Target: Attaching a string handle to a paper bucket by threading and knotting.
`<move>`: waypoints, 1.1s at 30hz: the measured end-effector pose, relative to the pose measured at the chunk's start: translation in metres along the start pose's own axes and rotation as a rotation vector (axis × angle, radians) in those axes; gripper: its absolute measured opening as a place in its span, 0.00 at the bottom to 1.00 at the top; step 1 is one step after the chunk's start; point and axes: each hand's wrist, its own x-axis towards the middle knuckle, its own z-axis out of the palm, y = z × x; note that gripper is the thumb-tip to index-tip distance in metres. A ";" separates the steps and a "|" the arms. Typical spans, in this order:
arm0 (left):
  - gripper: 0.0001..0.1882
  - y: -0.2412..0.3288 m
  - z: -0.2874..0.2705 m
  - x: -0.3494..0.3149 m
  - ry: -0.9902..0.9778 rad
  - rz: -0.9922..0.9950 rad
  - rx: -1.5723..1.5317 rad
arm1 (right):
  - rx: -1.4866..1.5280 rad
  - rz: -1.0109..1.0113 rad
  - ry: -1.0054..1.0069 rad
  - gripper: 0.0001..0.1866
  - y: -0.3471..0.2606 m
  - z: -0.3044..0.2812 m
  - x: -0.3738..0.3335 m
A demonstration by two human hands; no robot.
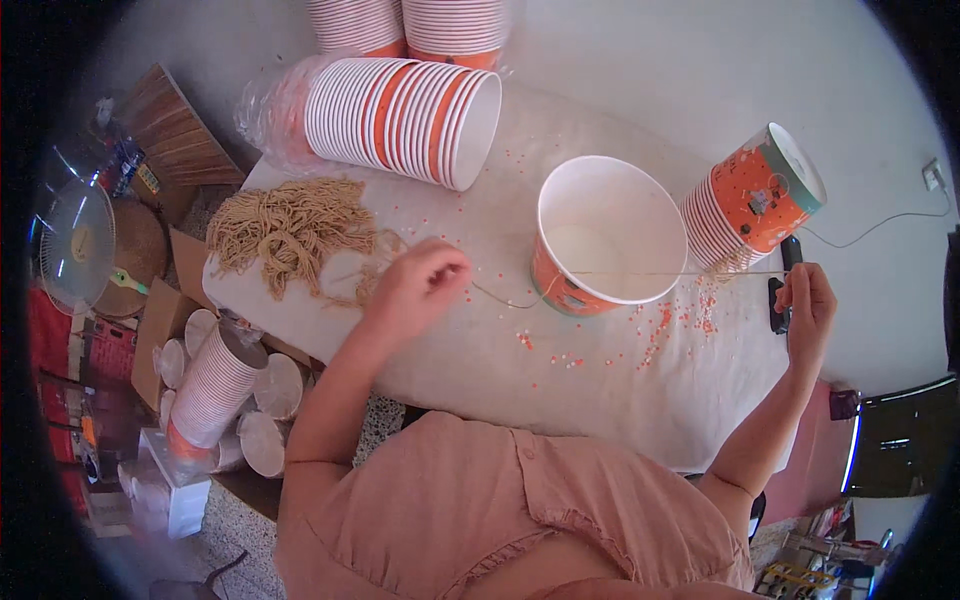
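Observation:
A large white paper bucket (612, 180) with an orange and green printed outside stands open-side up, tilted slightly, at the middle of the table. A thin tan string (735, 273) stretches taut from my right hand (808, 300) across the bucket's mouth. On the bucket's left side, string hangs slack and runs to my left hand (425, 283). Both hands are apart from the bucket. The left one is closed with curled fingers at the string's left end. The fingers of my right hand pinch the string by the table's right edge.
A tangled bundle of tan string (290, 230) lies at the table's left. Stacked buckets (400, 120) lie behind it; another stack (750, 200) leans at the right. Orange and white paper bits (655, 335) are scattered nearby. A carton (160, 330) of wrapped buckets sits at lower left.

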 end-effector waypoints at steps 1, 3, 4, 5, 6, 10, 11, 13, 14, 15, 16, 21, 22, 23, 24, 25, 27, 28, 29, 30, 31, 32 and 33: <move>0.06 0.007 0.009 0.003 -0.063 0.020 -0.001 | -0.007 0.003 -0.001 0.12 -0.001 -0.002 -0.001; 0.08 0.016 0.023 0.008 -0.202 0.022 0.059 | -0.015 0.012 0.008 0.12 -0.001 -0.002 -0.001; 0.08 0.015 0.027 0.009 -0.202 0.021 0.058 | -0.019 0.017 0.018 0.13 -0.001 -0.002 -0.002; 0.08 0.009 0.032 0.010 -0.190 0.122 0.202 | -0.020 0.017 0.018 0.13 -0.001 -0.003 -0.003; 0.08 0.003 0.036 0.011 -0.177 0.224 0.346 | -0.035 0.019 0.022 0.13 0.000 -0.005 -0.003; 0.07 -0.014 0.043 0.010 -0.214 0.234 0.513 | -0.043 0.014 -0.006 0.13 -0.001 -0.009 -0.011; 0.06 -0.015 0.044 0.010 -0.213 0.234 0.558 | -0.045 0.014 0.001 0.13 -0.003 -0.010 -0.014; 0.06 -0.015 0.046 0.010 -0.213 0.240 0.603 | 0.052 0.030 -0.107 0.13 -0.008 -0.010 -0.021; 0.05 -0.014 0.047 0.010 -0.194 0.245 0.610 | 0.099 0.037 -0.180 0.13 -0.014 -0.009 -0.024; 0.05 -0.014 0.047 0.010 -0.175 0.251 0.616 | 0.094 0.021 -0.225 0.12 -0.021 -0.004 -0.027; 0.05 -0.014 0.047 0.010 -0.176 0.258 0.616 | 0.088 0.005 -0.267 0.11 -0.029 -0.001 -0.029; 0.06 0.003 0.042 0.011 -0.165 0.158 0.422 | -0.063 -0.078 -0.487 0.05 -0.054 0.027 -0.032; 0.06 0.008 0.039 0.008 -0.162 0.156 0.425 | -0.077 -0.147 -0.490 0.06 -0.054 0.038 -0.030; 0.06 0.014 0.038 0.006 -0.150 0.083 0.241 | -0.130 -0.209 -0.498 0.06 -0.062 0.046 -0.028; 0.06 0.020 0.035 0.004 -0.138 0.010 0.057 | -0.129 -0.210 -0.497 0.06 -0.065 0.054 -0.026; 0.06 0.026 0.031 0.003 -0.136 0.012 0.055 | -0.125 -0.259 -0.498 0.06 -0.067 0.061 -0.024; 0.06 0.038 0.025 0.004 -0.239 -0.128 -0.245 | -0.089 -0.289 -0.484 0.05 -0.072 0.074 -0.022; 0.06 0.042 0.021 0.002 -0.236 -0.129 -0.242 | -0.109 -0.374 -0.477 0.06 -0.073 0.083 -0.019; 0.08 0.046 0.018 0.001 -0.274 -0.175 -0.346 | -0.132 -0.454 -0.465 0.06 -0.072 0.091 -0.016; 0.09 0.047 0.017 0.001 -0.312 -0.220 -0.450 | -0.150 -0.499 -0.471 0.06 -0.073 0.098 -0.013; 0.09 0.047 0.015 0.000 -0.312 -0.219 -0.447 | -0.149 -0.500 -0.468 0.06 -0.073 0.104 -0.010; 0.09 0.045 0.012 -0.001 -0.324 -0.242 -0.562 | -0.186 -0.513 -0.520 0.07 -0.072 0.110 -0.007; 0.09 0.044 0.011 -0.002 -0.335 -0.266 -0.676 | -0.224 -0.526 -0.572 0.07 -0.071 0.116 -0.003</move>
